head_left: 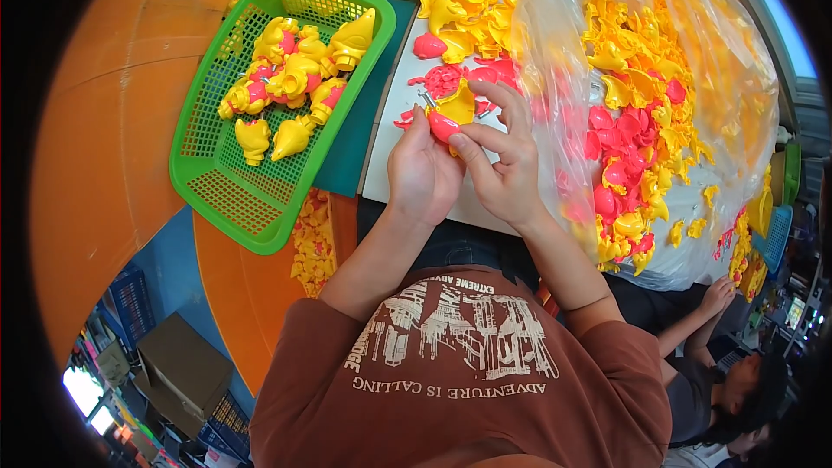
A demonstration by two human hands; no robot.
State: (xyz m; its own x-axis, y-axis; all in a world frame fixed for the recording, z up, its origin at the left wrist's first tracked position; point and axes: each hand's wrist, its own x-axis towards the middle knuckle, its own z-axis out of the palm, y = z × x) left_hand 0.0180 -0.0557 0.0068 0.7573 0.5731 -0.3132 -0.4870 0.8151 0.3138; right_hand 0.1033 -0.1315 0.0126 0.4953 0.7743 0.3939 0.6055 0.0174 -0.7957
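My left hand (423,172) is closed on a small plastic toy part made of a yellow shell (459,104) and a glossy pink shell (443,126). Pinched on that same part, my right hand (498,160) has its thumb against the pink shell and its forefinger raised behind the yellow one. A small metal pin (427,98) shows beside my left fingertips. Loose pink pieces (440,80) lie on the white tabletop just beyond my hands. A green basket (387,26) to the left holds several yellow-and-pink figures (295,137).
Yellow shells (477,13) are heaped at the table's far side. Clear plastic sheeting (555,61) lies to the right, by a large pile of yellow and pink shells (637,134). More small yellow parts (314,247) sit below the basket. At lower right a co-worker's hand (718,296) touches yellow parts.
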